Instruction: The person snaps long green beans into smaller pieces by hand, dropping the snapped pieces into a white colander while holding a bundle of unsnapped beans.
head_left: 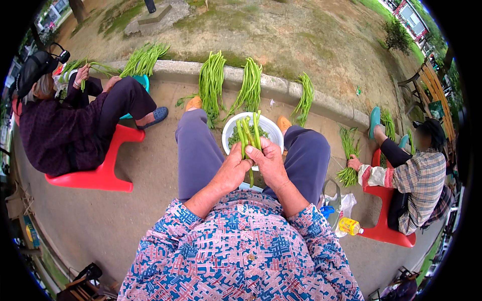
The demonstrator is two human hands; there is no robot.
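Observation:
Both of my hands meet over my lap and hold a small bunch of long green beans (248, 134) upright. My left hand (232, 168) grips the stems from the left, my right hand (269, 161) from the right. Just beyond them, between my knees, stands a white plastic basket (272, 126) with cut green bean pieces inside. One bean end hangs down below my hands.
Bundles of long beans (212, 80) lie across the concrete curb (281, 86) ahead. A person on a red stool (103, 173) sits at left handling beans; another on a red stool (389, 233) sits at right. A yellow bottle (350, 226) and plastic bags lie by my right leg.

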